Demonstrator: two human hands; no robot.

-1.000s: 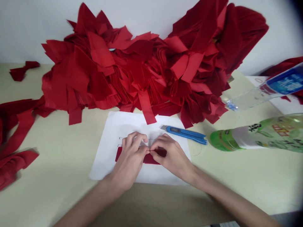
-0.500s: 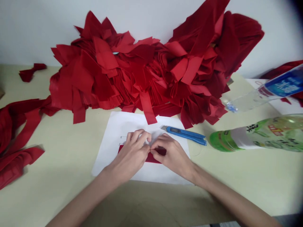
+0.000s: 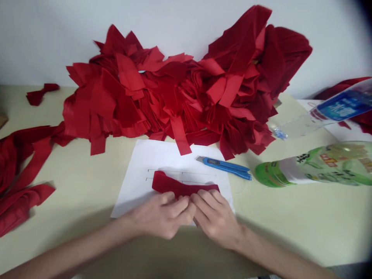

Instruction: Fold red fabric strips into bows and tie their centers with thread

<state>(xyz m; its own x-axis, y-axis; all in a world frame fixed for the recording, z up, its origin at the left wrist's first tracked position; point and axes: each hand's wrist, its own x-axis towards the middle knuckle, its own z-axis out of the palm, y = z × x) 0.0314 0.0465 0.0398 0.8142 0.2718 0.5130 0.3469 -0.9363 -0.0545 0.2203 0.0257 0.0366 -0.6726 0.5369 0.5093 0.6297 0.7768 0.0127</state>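
Note:
My left hand (image 3: pixel 171 215) and my right hand (image 3: pixel 213 215) meet at the middle of a dark red fabric strip (image 3: pixel 186 189). Fingers of both hands are closed on its near edge, pinching it, and the strip bends with its left end raised. Beneath it lies a white paper sheet (image 3: pixel 133 182) with thin black ruled lines and small end marks. My fingertips hide the pinched part of the strip. A blue utility knife (image 3: pixel 225 167), its blade tip showing, rests across the sheet's right edge, beyond my right hand.
A large heap of red fabric strips (image 3: pixel 162 97) stands against the wall. More red strips (image 3: pixel 37 155) lie at the left. On the right, a green-labelled bottle (image 3: pixel 314 164) and a clear bottle with a blue label (image 3: pixel 337 108) lie on their sides on the table (image 3: pixel 290 221).
Both hands have moved nearer to me, drawing the red strip with them. It was flat on the paper and now lifts and bends between my fingers; the ruled lines show more.

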